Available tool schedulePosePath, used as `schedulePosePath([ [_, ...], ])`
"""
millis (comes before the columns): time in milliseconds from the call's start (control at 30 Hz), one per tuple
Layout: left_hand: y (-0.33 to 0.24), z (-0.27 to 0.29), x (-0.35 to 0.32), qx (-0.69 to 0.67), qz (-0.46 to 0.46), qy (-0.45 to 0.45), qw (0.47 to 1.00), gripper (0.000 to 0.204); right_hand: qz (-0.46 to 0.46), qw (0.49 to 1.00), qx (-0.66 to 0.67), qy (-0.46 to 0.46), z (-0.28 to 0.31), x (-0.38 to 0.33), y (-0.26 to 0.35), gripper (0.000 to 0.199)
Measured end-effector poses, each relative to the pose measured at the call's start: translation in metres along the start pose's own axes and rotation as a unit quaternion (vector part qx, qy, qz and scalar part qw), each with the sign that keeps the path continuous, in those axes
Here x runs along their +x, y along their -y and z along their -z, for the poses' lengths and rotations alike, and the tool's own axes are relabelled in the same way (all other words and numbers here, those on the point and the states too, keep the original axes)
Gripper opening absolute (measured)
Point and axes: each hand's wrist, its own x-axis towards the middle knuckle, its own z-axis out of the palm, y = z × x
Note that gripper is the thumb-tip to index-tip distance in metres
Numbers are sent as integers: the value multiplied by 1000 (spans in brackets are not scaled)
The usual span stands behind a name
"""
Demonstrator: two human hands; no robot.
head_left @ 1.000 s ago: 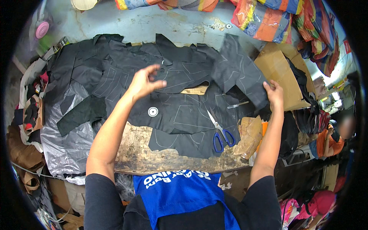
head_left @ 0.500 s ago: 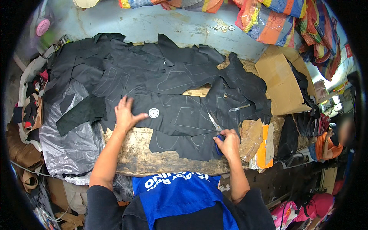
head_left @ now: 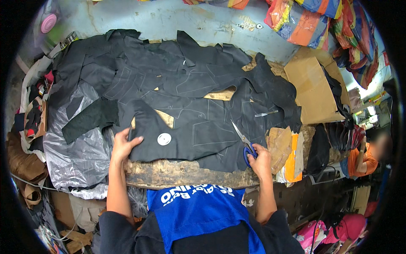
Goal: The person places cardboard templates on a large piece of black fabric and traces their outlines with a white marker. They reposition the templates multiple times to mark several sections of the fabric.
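Observation:
Black leather point(head_left: 182, 142) with pale drawn outlines is spread over the worn wooden table. My left hand point(head_left: 124, 145) pinches the left edge of this piece, thumb on top. A round white disc point(head_left: 164, 139) lies on the leather to the right of that hand. My right hand point(head_left: 259, 160) holds scissors point(head_left: 242, 137) by their blue handles. The blades are slightly parted and point away from me to the left, over the leather. A pen point(head_left: 266, 113) rests on the leather beyond the scissors.
Brown pattern pieces point(head_left: 279, 146) and an orange-and-white packet point(head_left: 291, 163) lie right of the scissors. A cardboard box point(head_left: 313, 86) stands behind them. Clear plastic sheeting point(head_left: 76, 156) covers the left end. A person in orange point(head_left: 363, 158) sits at the far right.
My left hand has gone from lying spread on the leather to gripping its edge, pulling the piece left and nearer. The disc shifted with it. The scissors moved slightly right, their blades lifted clear.

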Motion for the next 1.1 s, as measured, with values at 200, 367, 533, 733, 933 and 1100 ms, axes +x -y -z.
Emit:
schedulePosePath([
  [200,22,49,-60,220,2,-129,967,42,-69,997,-3,39,9,1,2,41],
  [367,3,106,-63,323,-44,-242,914,35,-136,985,44,97,15,-1,0,41],
  [533,-33,95,-44,570,-123,-480,656,50,-225,858,410,210,7,-22,-1,32],
  [733,-42,-30,-20,229,-223,-164,933,44,-199,806,503,239,-16,-62,30,26],
  [933,-22,-162,-35,246,-370,212,870,40,89,966,195,146,-24,-55,79,23],
  [1100,-6,-170,-49,385,-353,304,797,42,17,993,110,-35,-7,-13,53,28],
])
